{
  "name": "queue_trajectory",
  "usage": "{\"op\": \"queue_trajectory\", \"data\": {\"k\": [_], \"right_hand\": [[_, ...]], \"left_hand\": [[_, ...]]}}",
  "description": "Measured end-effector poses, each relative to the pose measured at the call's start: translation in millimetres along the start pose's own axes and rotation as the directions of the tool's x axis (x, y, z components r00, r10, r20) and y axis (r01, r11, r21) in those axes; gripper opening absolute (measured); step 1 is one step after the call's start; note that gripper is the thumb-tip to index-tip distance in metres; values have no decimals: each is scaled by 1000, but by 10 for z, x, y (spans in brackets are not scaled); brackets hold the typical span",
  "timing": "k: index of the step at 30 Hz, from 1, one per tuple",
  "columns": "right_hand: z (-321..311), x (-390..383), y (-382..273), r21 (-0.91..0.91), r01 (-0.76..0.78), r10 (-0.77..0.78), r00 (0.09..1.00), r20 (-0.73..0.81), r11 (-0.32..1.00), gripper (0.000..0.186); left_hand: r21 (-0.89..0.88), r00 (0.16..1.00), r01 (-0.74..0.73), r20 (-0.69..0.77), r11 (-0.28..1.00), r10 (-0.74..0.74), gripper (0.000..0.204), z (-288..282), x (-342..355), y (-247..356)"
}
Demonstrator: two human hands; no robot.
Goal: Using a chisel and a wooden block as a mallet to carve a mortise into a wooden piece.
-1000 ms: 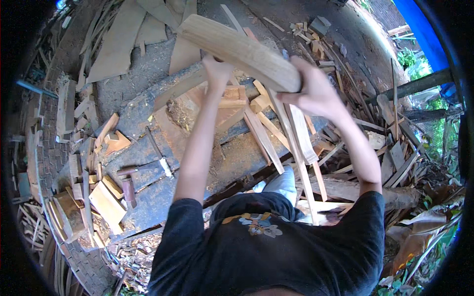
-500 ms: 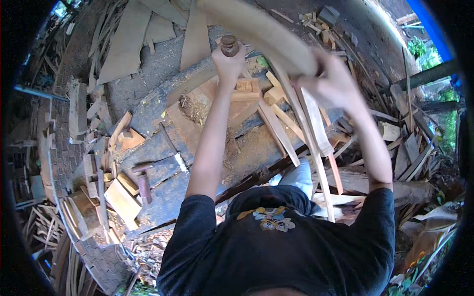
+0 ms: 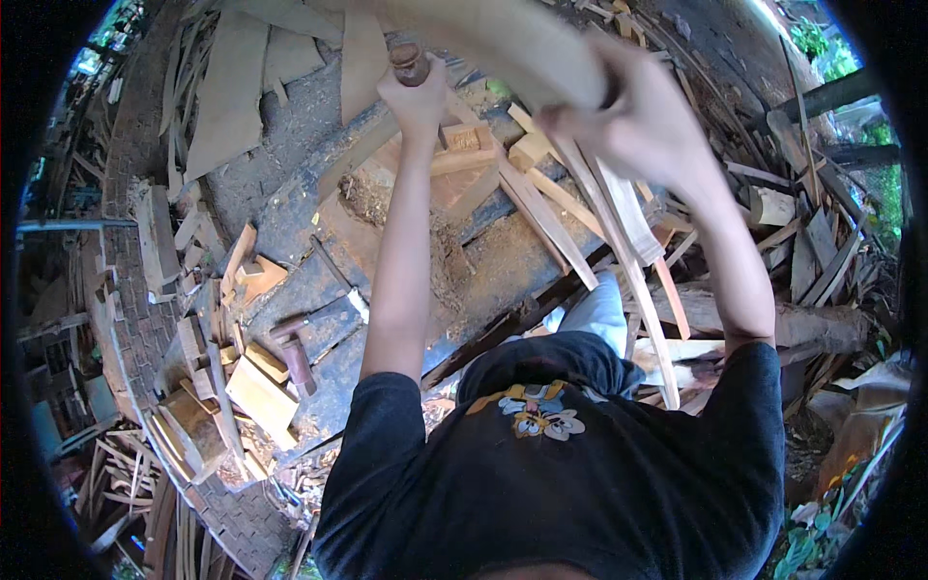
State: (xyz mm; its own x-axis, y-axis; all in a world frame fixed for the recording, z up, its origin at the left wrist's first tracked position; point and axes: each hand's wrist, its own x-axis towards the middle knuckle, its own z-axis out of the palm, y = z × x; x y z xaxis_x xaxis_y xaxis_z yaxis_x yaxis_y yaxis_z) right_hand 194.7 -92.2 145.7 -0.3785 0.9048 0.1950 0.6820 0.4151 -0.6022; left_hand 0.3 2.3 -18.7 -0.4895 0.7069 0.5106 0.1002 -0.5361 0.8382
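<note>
My left hand (image 3: 416, 97) is closed round the brown wooden handle of a chisel (image 3: 410, 64), whose thin blade points down toward a wood block (image 3: 464, 137). The block has a carved recess and rests on a reddish board (image 3: 474, 184). Up at the right, my right hand (image 3: 643, 121) is closed on the end of a thick, pale length of wood (image 3: 503, 48). That wood is smeared by motion; it reaches past the top edge, so its far end is hidden. Its visible part stays apart from the chisel handle in this picture.
Wood shavings (image 3: 454, 261) lie across the dark bench (image 3: 387, 329). A mallet (image 3: 296, 358) and a long tool (image 3: 333, 266) lie at the left, near an upright pale block (image 3: 261, 396). Long wooden strips (image 3: 619, 251) lean at the right, with scrap wood around the bench.
The view has shifted a little, so the bench sits differently in it. The pale wood in my right hand is blurred in both frames; the chisel stays in my left hand.
</note>
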Motion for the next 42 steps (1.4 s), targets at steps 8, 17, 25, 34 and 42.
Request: {"op": "queue_trajectory", "data": {"k": [8, 17, 25, 34, 42], "right_hand": [[325, -69, -67, 316, 435, -123, 729, -673, 843, 44], [630, -629, 267, 159, -247, 221, 961, 166, 956, 49], [1577, -1013, 812, 791, -434, 679, 733, 33, 431, 52], [2055, -1006, 1309, 543, -679, 668, 696, 263, 494, 65], [2001, -922, 1206, 504, -738, 686, 646, 335, 449, 67]], "left_hand": [[0, 999, 2, 41, 1000, -2, 9, 89, -10, 46], [333, 982, -128, -91, 934, 167, 11, -21, -141, -116], [-115, 989, 145, -5, 983, -147, 9, -85, -6, 12], [-341, 786, 40, -569, 939, -240, 11, -974, -62, -327], [-414, 314, 186, -834, 891, -453, 15, -1090, -308, -301]]}}
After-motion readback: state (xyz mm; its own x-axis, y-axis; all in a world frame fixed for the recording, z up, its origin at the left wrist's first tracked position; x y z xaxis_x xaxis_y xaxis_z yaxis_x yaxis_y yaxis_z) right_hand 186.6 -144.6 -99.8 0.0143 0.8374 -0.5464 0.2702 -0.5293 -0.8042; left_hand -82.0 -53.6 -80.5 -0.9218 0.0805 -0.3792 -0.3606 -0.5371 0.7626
